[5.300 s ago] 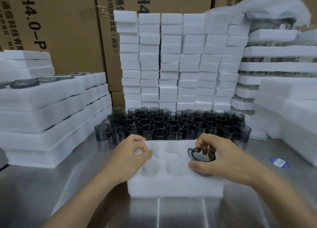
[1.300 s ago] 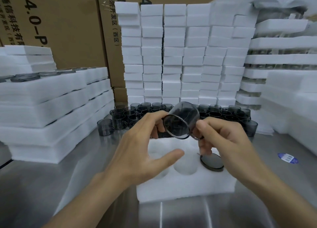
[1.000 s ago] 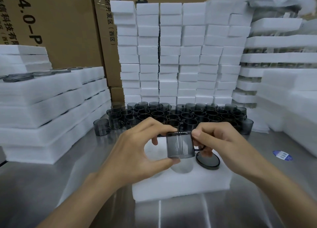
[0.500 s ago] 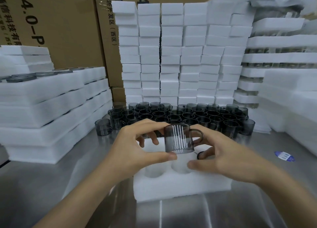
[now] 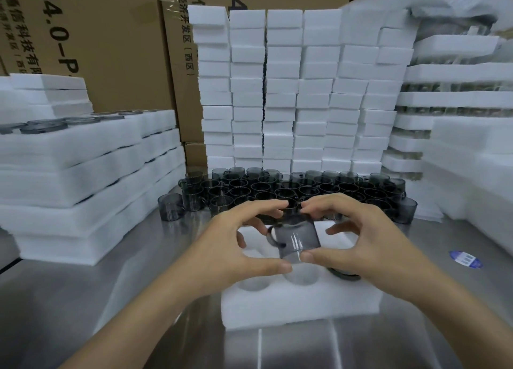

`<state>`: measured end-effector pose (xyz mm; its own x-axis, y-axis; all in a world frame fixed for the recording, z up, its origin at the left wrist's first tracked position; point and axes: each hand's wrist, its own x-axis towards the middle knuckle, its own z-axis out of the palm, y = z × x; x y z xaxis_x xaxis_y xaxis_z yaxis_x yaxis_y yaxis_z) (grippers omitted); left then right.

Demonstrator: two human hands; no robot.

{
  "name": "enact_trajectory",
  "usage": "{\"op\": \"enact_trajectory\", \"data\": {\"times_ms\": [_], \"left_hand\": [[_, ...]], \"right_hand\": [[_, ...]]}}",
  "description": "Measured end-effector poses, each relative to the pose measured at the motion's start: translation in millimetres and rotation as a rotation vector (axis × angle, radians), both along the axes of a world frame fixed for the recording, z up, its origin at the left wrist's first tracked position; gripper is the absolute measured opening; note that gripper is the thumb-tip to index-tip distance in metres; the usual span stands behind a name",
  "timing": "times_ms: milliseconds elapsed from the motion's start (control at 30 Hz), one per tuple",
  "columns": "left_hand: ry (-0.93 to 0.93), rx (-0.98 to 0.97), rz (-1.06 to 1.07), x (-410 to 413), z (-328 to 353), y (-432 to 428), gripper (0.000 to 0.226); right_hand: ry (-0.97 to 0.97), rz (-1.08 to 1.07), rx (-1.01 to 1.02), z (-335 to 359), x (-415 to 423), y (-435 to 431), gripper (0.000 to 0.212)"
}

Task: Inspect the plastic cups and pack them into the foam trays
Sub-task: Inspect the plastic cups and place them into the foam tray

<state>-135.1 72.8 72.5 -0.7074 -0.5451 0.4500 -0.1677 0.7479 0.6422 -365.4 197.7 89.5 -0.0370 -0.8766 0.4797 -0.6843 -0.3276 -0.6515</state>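
Note:
A smoky grey plastic cup (image 5: 298, 238) with a handle on its left side hangs above the white foam tray (image 5: 299, 303). My left hand (image 5: 236, 246) and my right hand (image 5: 358, 238) pinch it between thumbs and fingertips, one from each side. One cup (image 5: 344, 275) sits in the tray's right pocket, mostly hidden by my right hand. The two pockets left of it are hollow. Several loose grey cups (image 5: 291, 192) stand in rows behind the tray.
Packed foam trays (image 5: 83, 174) are stacked at the left, foam blocks (image 5: 291, 91) at the back, more foam stacks (image 5: 458, 118) at the right. Cardboard boxes (image 5: 111, 35) stand behind. A blue sticker (image 5: 465, 259) lies on the steel table (image 5: 69, 299).
The cup has turned in my hands, so its handle now points left instead of right. It has also sunk a little toward the tray.

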Motion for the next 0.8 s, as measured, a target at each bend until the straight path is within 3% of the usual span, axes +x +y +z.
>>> {"op": "enact_trajectory", "data": {"times_ms": [167, 367, 500, 700, 800], "left_hand": [[0.026, -0.013, -0.008, 1.4, 1.0, 2.3, 0.055], [0.02, -0.055, -0.018, 0.1, 1.1, 3.3, 0.06], [0.113, -0.088, 0.011, 1.6, -0.9, -1.3, 0.061], [0.117, 0.118, -0.08, 2.0, 3.7, -5.8, 0.055], [0.06, 0.105, -0.088, 2.0, 2.7, -3.2, 0.061]], "right_hand": [[-0.014, 0.03, 0.012, -2.8, 5.6, -2.1, 0.054], [0.011, 0.056, -0.023, -4.4, 7.5, -2.6, 0.059], [0.059, 0.029, 0.022, -4.4, 4.1, -0.8, 0.075], [0.091, 0.006, -0.026, 0.8, 3.7, -1.7, 0.055], [0.048, 0.019, -0.028, 1.4, 6.4, -1.3, 0.053]]}}
